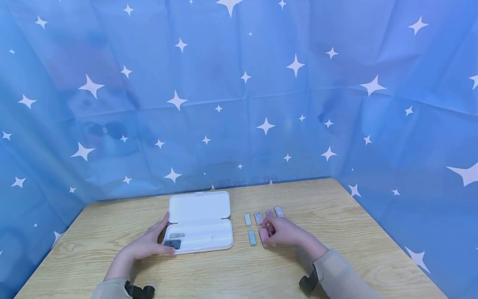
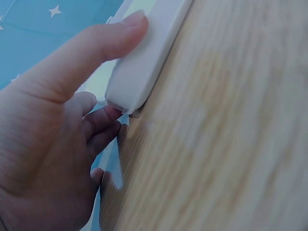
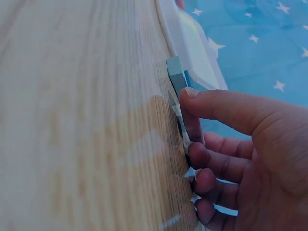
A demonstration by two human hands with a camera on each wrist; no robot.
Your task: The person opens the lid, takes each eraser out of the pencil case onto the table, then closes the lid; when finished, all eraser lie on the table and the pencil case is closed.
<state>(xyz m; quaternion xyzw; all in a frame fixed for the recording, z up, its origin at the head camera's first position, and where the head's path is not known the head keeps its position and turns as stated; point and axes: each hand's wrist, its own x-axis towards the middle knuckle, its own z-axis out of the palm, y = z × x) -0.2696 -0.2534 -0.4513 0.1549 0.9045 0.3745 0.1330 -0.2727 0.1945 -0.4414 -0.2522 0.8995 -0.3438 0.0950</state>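
Note:
A white pencil case (image 1: 199, 250) lies on the table with its lid (image 1: 199, 207) folded back. My left hand (image 1: 146, 244) holds the left end of the case, thumb (image 2: 126, 38) against the front wall and fingertips around the corner. Inside the case, a dark grey piece (image 1: 172, 244) sits at the left. My right hand (image 1: 282, 231) pinches a small pink block (image 1: 263, 235) between thumb and fingers, low over the table. Just left of it lies a blue block (image 1: 252, 238), which shows as teal (image 3: 176, 67) in the right wrist view.
Behind the right hand, a row holds a pale green block (image 1: 247, 219), a greyish block (image 1: 258, 218), a purple block (image 1: 269, 212) and a lavender block (image 1: 279, 211). A blue star-patterned curtain (image 1: 231, 137) hangs along the back and sides of the wooden table (image 1: 224, 276).

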